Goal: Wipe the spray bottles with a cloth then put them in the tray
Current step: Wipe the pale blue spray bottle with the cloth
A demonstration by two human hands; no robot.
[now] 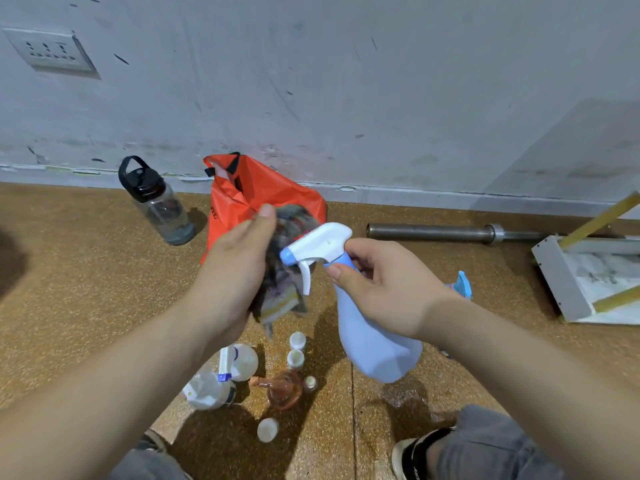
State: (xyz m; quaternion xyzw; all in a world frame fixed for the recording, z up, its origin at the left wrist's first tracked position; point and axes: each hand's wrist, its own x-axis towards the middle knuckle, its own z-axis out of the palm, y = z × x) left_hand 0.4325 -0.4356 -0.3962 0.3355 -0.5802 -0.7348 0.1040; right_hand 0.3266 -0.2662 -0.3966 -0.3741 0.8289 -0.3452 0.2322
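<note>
Here — cloth (284, 293) beside spray bottle (371, 348), bag (265, 189) print blurred.

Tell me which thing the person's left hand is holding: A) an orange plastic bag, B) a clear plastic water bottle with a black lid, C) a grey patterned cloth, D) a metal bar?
C: the left hand grips the grey patterned cloth, bunched beside the white trigger of the pale blue plastic spray bottle held in the right hand.
</note>
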